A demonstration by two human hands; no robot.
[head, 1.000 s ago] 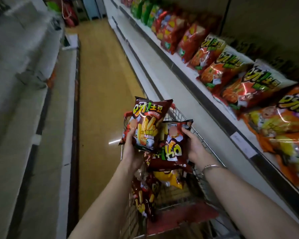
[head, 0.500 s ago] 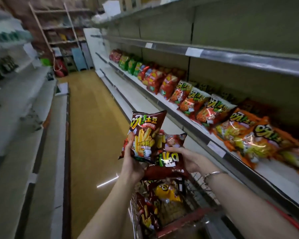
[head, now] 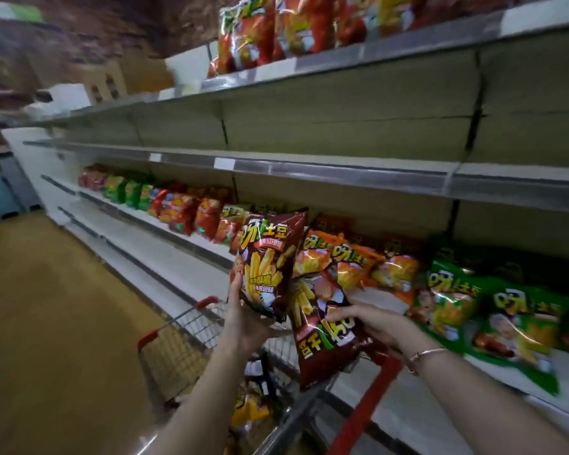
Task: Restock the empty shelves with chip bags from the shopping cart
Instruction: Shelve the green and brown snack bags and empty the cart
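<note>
My left hand (head: 243, 318) grips an upright dark-brown chip bag (head: 267, 264) printed with yellow fries. My right hand (head: 373, 323) holds a second brown bag (head: 322, 343), turned upside down, just below and to the right of the first. Both bags are held above the wire shopping cart (head: 181, 339), in front of the shelf row of orange bags (head: 352, 264) and green bags (head: 506, 310). Yellow and brown bags (head: 248, 412) lie inside the cart.
A bare shelf (head: 326, 170) with price tags runs at chest height above the stocked row. The top shelf carries red bags (head: 260, 31). Lower white shelves (head: 151, 254) run along the aisle. The wooden aisle floor (head: 53, 323) stretches to the left. The cart's red handle (head: 368, 408) crosses below my right wrist.
My view has swung up and to the right toward the shelves. Both hands have carried their bags up and rightward, closer to the stocked row; the grips are unchanged.
</note>
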